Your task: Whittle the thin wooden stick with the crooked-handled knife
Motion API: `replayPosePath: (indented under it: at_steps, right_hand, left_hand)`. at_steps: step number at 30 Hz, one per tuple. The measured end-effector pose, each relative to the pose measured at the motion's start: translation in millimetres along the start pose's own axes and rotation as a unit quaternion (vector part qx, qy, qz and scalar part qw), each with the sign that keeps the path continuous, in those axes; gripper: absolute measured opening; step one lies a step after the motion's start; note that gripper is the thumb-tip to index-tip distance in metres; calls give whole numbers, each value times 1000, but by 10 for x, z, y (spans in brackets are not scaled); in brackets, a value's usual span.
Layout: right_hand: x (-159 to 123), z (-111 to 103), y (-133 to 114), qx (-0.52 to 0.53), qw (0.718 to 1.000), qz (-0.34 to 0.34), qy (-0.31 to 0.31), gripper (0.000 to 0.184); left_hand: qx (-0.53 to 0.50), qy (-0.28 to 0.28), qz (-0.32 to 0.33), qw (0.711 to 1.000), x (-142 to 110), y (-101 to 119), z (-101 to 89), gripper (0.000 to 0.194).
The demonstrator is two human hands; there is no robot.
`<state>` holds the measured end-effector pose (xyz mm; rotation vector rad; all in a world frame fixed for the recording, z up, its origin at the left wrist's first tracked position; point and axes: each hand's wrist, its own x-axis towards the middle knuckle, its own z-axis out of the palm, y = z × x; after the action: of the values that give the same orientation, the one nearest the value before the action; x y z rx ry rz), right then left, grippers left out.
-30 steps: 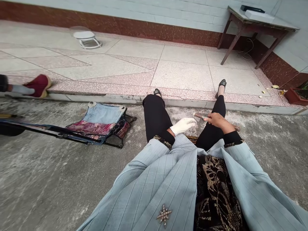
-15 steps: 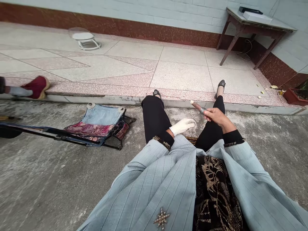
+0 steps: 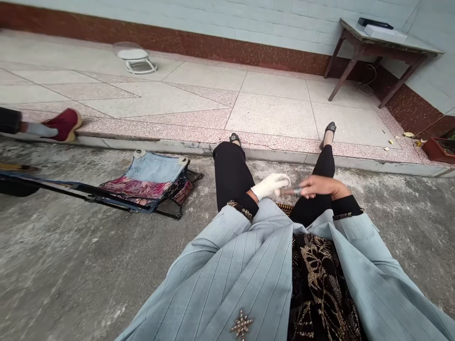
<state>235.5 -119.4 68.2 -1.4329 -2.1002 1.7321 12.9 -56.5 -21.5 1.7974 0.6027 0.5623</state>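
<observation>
Far left: other person's leg, with maroon shoe [image 3: 66, 125] resting on the raised tiled ledge [image 3: 270, 113]. Below, on grey concrete [image 3: 106, 260], folding chair [image 3: 156, 177] with denim and floral fabric. Beyond it, on the tiles, white stool [image 3: 138, 60].

Centre: black trouser legs apart, both black shoes [image 3: 234, 138] up on the ledge. Left hand [image 3: 270, 185], in white knitted glove, hovering above the lap; fingers curled, thumb side up. Cannot tell whether anything sits in its grip. Banded brown rod [image 3: 289, 192] just right of the glove, roughly level across the lap, pale near end, blurred; contact with glove unclear. Behind and below, between the thighs, part of a black-and-yellow woven item [image 3: 285, 208].

Right hand [image 3: 316, 185], bare: grip closed on the rod, fingers wrapped near its silvery band.

Farther right: wooden table [image 3: 391, 40] against the wall, bearing white box [image 3: 386, 34] and black item [image 3: 375, 23]; at right edge, reddish planter [image 3: 439, 150].
</observation>
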Motion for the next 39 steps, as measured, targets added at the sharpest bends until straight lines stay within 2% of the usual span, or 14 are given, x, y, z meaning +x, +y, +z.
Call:
replayPosePath:
  at_steps: [2, 5, 7, 9, 11, 14, 19, 24, 27, 29, 31, 34, 36, 39]
  right_hand:
    - [1, -23, -12, 67, 990, -59, 105, 50]
    - [80, -63, 31, 137, 946, -89, 281, 50]
    - [146, -86, 84, 84, 933, -30, 349, 45]
    - [201, -91, 136, -29, 920, 58, 387, 39]
    - [242, -72, 174, -149, 898, 138, 390, 37]
    - [288, -9, 188, -258, 879, 214, 340, 38]
    - [303, 44, 115, -303, 893, 256, 215, 35]
    - [181, 23, 47, -244, 948, 199, 56, 27]
    - [99, 21, 41, -127, 987, 100, -21, 35]
    - [65, 23, 28, -32, 998, 21, -57, 40]
    - [55, 26, 9, 43, 997, -40, -42, 44]
    - [101, 30, 10, 124, 982, -84, 112, 47]
    - [163, 31, 48, 145, 962, -69, 221, 48]
    - [253, 21, 139, 126, 944, -17, 304, 43]
  left_hand:
    - [-40, 33, -26, 998, 0, 16, 9, 29]
    - [-5, -18, -31, 999, -25, 81, 21, 33]
    - [48, -58, -21, 997, -44, 123, 25, 31]
    - [80, -67, -9, 994, -56, 141, 28, 29]
    - [93, -72, 4, 993, -59, 128, 35, 27]
    - [111, -78, 22, 991, -51, 69, 54, 24]
    - [127, -39, 32, 991, -20, -26, 51, 25]
    - [95, -18, 35, 995, 10, -81, -1, 26]
    - [74, 1, 27, 997, 19, -91, -10, 25]
    - [52, 8, 18, 998, 23, -79, -9, 25]
    - [22, 24, -3, 999, 25, -58, -5, 28]
    - [-13, 42, -45, 998, 24, -29, 7, 34]
    - [-29, 8, -47, 998, 16, -9, 18, 36]
    - [-17, -65, -26, 997, -8, 27, 27, 34]
